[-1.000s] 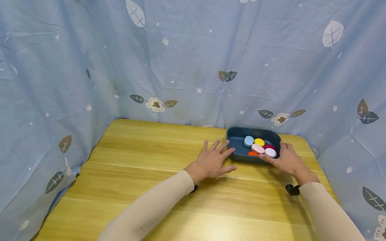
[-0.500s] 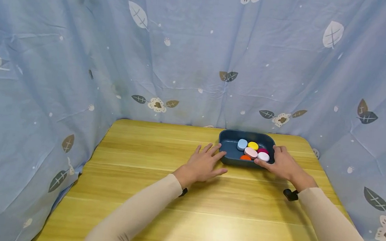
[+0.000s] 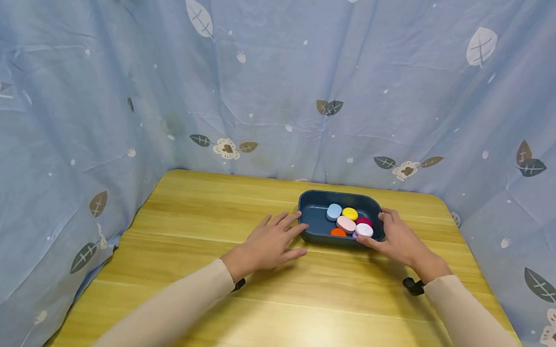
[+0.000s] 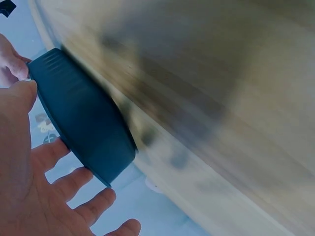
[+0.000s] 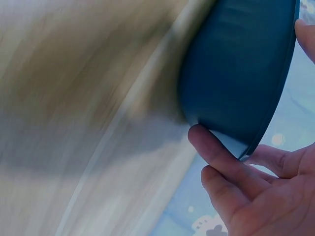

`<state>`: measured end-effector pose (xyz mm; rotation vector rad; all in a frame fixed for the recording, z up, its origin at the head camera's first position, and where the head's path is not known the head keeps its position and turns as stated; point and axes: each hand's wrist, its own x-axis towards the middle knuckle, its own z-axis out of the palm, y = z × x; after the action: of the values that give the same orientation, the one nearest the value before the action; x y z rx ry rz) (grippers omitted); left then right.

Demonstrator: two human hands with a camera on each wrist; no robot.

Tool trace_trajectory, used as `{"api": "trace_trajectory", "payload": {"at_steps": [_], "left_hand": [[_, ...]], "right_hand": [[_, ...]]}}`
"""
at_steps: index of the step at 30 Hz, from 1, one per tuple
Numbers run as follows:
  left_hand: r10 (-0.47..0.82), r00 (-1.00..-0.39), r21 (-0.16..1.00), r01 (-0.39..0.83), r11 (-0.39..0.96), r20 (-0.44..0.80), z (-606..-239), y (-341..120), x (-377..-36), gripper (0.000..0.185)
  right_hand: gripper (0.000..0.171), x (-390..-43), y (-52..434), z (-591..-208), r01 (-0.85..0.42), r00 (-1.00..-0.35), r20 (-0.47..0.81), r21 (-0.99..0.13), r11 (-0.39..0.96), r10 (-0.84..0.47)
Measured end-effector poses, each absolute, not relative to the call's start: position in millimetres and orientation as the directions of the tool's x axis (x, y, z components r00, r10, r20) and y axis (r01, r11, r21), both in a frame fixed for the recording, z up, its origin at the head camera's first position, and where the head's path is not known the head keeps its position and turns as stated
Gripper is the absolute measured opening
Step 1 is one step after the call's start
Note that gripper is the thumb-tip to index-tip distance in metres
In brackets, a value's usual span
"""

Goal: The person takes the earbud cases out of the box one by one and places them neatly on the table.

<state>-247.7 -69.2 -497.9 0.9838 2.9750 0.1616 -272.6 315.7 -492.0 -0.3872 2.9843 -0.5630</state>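
A dark blue oblong tray [image 3: 312, 217] with rounded corners is on the table towards the back. Inside it are several small round-edged pieces: a light blue one [image 3: 334, 211], a yellow one [image 3: 350, 214], a pink one [image 3: 346, 224], a white one [image 3: 364, 231], a crimson one [image 3: 364, 222] and an orange one [image 3: 338, 232]. My right hand [image 3: 402, 246] grips the tray's right end, thumb on the near rim and fingers round the end wall. At the left end my left hand [image 3: 267, 246] has its fingers spread and straight, fingertips at the rim.
The wooden table [image 3: 325, 319] reaches back to a light blue patterned curtain [image 3: 285, 76], which hangs behind and along both sides. A small black device [image 3: 413, 286] is at the right wrist.
The tray with its pieces has slid left and towards me. Both hands have moved along with it, the right still gripping its end and the left still spread.
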Motion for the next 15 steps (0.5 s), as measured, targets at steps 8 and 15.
{"api": "trace_trajectory", "payload": {"at_steps": [8, 15], "left_hand": [[0.603, -0.797, 0.117, 0.603, 0.789, 0.036, -494, -98, -229, 0.075], [0.594, -0.802, 0.136, 0.595, 0.792, 0.053, -496, -121, -216, 0.073]], "right_hand": [[0.115, -259, 291, -493, -0.266, -0.958, 0.000, -0.364, 0.893, -0.286], [0.117, -252, 271, -496, -0.296, -0.952, 0.031, -0.356, 0.886, -0.306]]}}
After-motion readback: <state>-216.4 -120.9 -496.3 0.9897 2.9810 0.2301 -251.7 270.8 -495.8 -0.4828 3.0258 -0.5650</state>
